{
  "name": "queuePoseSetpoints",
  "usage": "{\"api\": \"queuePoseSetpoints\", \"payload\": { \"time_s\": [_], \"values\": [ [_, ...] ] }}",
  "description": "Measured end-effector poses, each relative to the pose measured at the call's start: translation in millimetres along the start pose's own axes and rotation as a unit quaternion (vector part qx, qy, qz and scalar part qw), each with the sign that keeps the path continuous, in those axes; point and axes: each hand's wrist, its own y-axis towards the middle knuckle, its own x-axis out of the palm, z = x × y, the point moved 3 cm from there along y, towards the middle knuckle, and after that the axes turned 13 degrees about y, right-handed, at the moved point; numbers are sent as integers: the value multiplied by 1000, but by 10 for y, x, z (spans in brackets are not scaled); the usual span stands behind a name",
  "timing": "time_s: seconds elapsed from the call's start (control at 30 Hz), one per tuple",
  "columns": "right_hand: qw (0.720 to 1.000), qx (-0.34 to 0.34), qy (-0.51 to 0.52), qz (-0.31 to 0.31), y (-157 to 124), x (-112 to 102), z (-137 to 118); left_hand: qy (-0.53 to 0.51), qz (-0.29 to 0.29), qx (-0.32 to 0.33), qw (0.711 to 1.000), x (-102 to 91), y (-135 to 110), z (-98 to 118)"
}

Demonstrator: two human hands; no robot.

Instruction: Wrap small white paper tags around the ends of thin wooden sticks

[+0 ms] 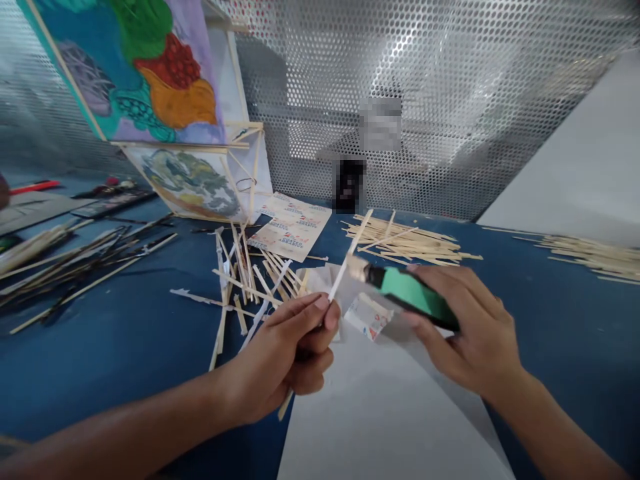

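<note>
My left hand (295, 343) is closed, pinching a thin pale wooden stick (353, 250) between thumb and fingers; the stick slants up and away to the right. In my right hand (475, 320) is a green and black handheld rotary tool (417, 295), gripped around its body. The tool's pale, blurred tip is at the stick's side, about halfway along; whether it touches cannot be made out. Beneath the hands lie a white sheet (380, 413) and a small printed piece of sandpaper (369, 317).
Loose sticks (415, 240) are piled behind, with more sticks (590, 253) at right and scattered scraps (250, 273) at left. A printed sandpaper sheet (295, 227) lies near painted canvases (187, 180). Brushes (90, 260) spread over the left. Perforated metal (310, 87) stands behind.
</note>
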Motion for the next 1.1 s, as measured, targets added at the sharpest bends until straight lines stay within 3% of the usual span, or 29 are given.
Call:
{"api": "queuePoseSetpoints", "payload": {
  "time_s": [0.07, 0.13, 0.3, 0.5, 0.6, 0.7, 0.8, 0.87, 0.93, 1.0, 1.1],
  "values": [
    [999, -27, -15, -26, -20, 32, -95, -6, -11, -5, 1000, 10, -6, -30],
    [999, -9, -21, -42, -46, 53, -74, -10, -22, -15, 1000, 19, -16, -61],
    [998, 31, -56, 3, -53, -30, 63, -16, -32, -31, 999, 26, -30, -77],
    [996, 31, 38, -73, -44, 53, 1, -19, -15, -15, 1000, 13, -20, -47],
    [997, 63, -11, -33, -54, 15, 221, -8, -11, -28, 1000, 11, -25, -77],
    [979, 169, -108, 44, -56, -105, 527, 3, 0, -31, 1000, 1, -9, -81],
    [976, 191, -69, 79, -31, -127, 523, 12, 51, -39, 998, -53, 33, -50],
    [992, 121, 22, 6, 7, -18, 357, 20, 66, -51, 996, -81, 52, -32],
    [991, 65, 73, -94, 24, 113, 249, 23, 54, -61, 996, -81, 54, -25],
    [986, 122, 30, -112, 15, 157, 375, 20, 33, -62, 997, -62, 39, -25],
    [942, 309, -124, -35, -78, 49, 814, 21, 13, -49, 998, -23, 11, -19]
  ]
}}
